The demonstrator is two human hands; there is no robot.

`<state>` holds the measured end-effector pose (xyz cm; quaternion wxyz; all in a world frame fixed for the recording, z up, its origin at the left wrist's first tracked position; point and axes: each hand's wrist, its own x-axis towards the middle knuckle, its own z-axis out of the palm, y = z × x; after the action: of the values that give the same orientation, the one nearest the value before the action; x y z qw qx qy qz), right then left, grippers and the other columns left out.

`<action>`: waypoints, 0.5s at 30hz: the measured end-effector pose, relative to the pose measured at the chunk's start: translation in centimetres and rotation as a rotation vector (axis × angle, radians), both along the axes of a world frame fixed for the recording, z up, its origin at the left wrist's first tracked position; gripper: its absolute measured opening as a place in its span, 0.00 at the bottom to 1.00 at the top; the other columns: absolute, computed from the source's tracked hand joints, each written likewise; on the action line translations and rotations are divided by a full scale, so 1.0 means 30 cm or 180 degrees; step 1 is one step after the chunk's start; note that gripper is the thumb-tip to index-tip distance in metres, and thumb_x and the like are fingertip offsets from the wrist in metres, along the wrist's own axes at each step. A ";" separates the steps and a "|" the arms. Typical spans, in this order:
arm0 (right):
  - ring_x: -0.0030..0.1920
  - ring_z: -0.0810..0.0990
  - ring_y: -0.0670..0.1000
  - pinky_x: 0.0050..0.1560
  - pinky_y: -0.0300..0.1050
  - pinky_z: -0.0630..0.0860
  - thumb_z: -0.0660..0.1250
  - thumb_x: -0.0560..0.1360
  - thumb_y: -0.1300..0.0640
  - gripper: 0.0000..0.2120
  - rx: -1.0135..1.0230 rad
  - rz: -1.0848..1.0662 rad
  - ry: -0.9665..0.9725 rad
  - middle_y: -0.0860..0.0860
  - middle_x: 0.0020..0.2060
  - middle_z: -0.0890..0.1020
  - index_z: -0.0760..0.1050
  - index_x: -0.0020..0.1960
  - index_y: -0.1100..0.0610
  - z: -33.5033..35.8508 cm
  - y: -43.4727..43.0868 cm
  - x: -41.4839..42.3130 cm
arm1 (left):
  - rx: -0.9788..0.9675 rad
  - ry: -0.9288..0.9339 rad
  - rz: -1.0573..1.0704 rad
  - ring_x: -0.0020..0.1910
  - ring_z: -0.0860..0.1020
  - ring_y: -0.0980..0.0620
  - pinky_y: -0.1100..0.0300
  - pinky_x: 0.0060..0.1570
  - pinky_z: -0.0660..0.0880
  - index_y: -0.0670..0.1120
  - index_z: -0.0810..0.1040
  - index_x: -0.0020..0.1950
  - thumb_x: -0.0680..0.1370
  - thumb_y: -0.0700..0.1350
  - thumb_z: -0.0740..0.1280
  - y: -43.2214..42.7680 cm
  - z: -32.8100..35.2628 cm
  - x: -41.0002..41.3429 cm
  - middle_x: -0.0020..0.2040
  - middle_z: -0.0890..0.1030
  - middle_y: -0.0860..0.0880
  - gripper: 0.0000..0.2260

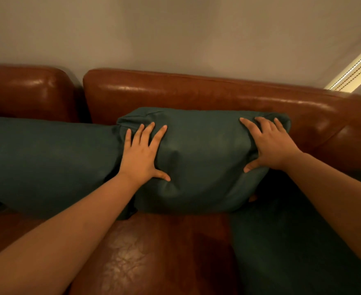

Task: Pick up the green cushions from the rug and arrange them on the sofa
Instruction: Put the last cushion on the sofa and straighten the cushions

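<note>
Green fabric cushion (200, 158) is propped against the brown leather sofa (196, 92) backrest, pressed by left hand (142, 154) and right hand (269, 145), fingers spread flat. Another soft green cushion (47, 160) sits beside it, so probably mostly done.

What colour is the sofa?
Glossy reddish-brown sofa, leather by the look; clearest in the head view.

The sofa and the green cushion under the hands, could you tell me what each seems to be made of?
The sofa looks like brown leather or a faux version: glossy highlights and a creased grain on the seat. The green cushion seems a soft matte woven fabric, dull and dimpling under the left hand and right hand.
</note>
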<state>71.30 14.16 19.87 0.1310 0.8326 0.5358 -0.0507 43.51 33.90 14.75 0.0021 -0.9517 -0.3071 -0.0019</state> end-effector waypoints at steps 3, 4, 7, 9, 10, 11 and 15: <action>0.75 0.55 0.61 0.73 0.62 0.46 0.73 0.52 0.28 0.68 -0.0113 -0.0072 -0.0028 0.63 0.74 0.57 0.38 0.77 0.49 -0.010 0.014 0.006 | 0.0270 0.0194 0.0019 0.77 0.48 0.40 0.38 0.71 0.39 0.53 0.31 0.75 0.53 0.76 0.67 -0.009 0.002 0.042 0.78 0.48 0.43 0.65; 0.75 0.55 0.61 0.73 0.62 0.46 0.73 0.53 0.28 0.67 -0.0178 -0.0109 -0.0054 0.63 0.74 0.57 0.38 0.77 0.50 -0.013 0.017 -0.001 | 0.0344 0.0284 -0.0004 0.77 0.47 0.40 0.38 0.71 0.39 0.52 0.30 0.75 0.54 0.76 0.67 -0.009 0.009 0.045 0.78 0.47 0.43 0.65; 0.75 0.55 0.61 0.73 0.62 0.47 0.74 0.55 0.31 0.66 -0.0243 -0.0224 -0.0117 0.63 0.74 0.57 0.38 0.77 0.51 -0.012 0.024 -0.027 | 0.0314 0.0426 -0.0213 0.77 0.47 0.42 0.37 0.70 0.39 0.54 0.31 0.75 0.54 0.75 0.68 0.027 0.050 0.017 0.78 0.48 0.44 0.64; 0.75 0.54 0.61 0.73 0.62 0.46 0.74 0.56 0.32 0.65 -0.0248 -0.0304 -0.0128 0.62 0.75 0.56 0.37 0.77 0.51 -0.001 0.013 -0.039 | 0.0310 0.0472 -0.0363 0.77 0.47 0.43 0.35 0.69 0.40 0.56 0.34 0.76 0.53 0.75 0.67 0.080 0.096 -0.022 0.79 0.48 0.47 0.63; 0.76 0.54 0.61 0.74 0.61 0.46 0.74 0.57 0.32 0.65 -0.0253 -0.0340 -0.0164 0.62 0.75 0.56 0.36 0.77 0.51 0.002 0.001 -0.044 | 0.0344 0.0508 -0.0342 0.77 0.47 0.43 0.33 0.69 0.41 0.56 0.36 0.76 0.53 0.75 0.67 0.111 0.122 -0.041 0.79 0.48 0.48 0.62; 0.76 0.53 0.61 0.74 0.61 0.46 0.74 0.58 0.32 0.64 -0.0270 -0.0389 -0.0221 0.62 0.75 0.55 0.36 0.77 0.51 0.006 -0.012 -0.049 | 0.0343 0.0575 -0.0262 0.77 0.47 0.42 0.32 0.68 0.43 0.56 0.38 0.77 0.52 0.75 0.68 0.143 0.148 -0.058 0.79 0.48 0.48 0.62; 0.76 0.53 0.59 0.73 0.63 0.46 0.74 0.64 0.37 0.59 -0.0322 -0.0642 -0.0375 0.61 0.75 0.55 0.37 0.77 0.52 0.026 -0.046 -0.088 | -0.0013 0.0897 -0.0206 0.68 0.67 0.37 0.41 0.65 0.65 0.58 0.47 0.77 0.62 0.61 0.76 0.244 0.232 -0.079 0.76 0.56 0.46 0.53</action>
<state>68.65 12.77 20.65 0.1983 0.8761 0.4375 -0.0416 41.14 41.23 21.72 0.0432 -0.9519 -0.2730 0.1322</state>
